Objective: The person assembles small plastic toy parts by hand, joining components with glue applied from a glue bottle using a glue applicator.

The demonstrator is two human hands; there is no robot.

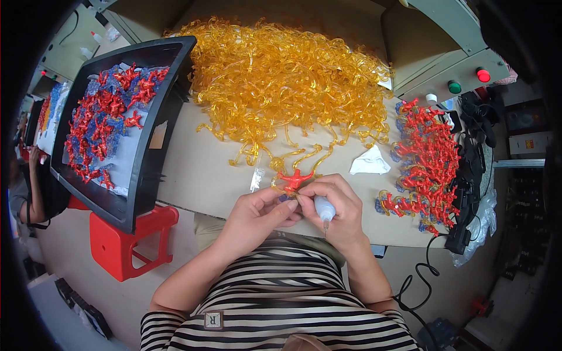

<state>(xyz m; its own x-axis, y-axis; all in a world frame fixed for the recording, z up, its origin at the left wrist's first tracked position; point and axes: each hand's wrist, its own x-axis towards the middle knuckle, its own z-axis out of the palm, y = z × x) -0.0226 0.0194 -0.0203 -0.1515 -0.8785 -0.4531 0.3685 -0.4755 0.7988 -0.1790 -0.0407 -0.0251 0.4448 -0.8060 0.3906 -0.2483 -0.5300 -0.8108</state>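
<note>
Both my hands meet just over the table's near edge, around a small red figure [294, 179] with spread arms and yellow translucent strands. My left hand [257, 212] pinches the figure's lower part between thumb and fingers; a bit of blue shows there. With its fingertips on the same piece, my right hand [338, 209] also keeps a small pale-blue squeeze bottle [324, 208] tucked in its grip, its thin tip pointing toward me. Just beyond my hands lie loose yellow translucent curled pieces [304, 155]. The exact contact under my fingers is hidden.
A large heap of yellow curled pieces [287, 76] covers the far table. Left stands a black tray [153, 146] of red-and-blue figures, above a red stool [120, 245]. Right are piled red figures [427, 158], white paper [370, 161], black cables [468, 193] and a panel with buttons [454, 87].
</note>
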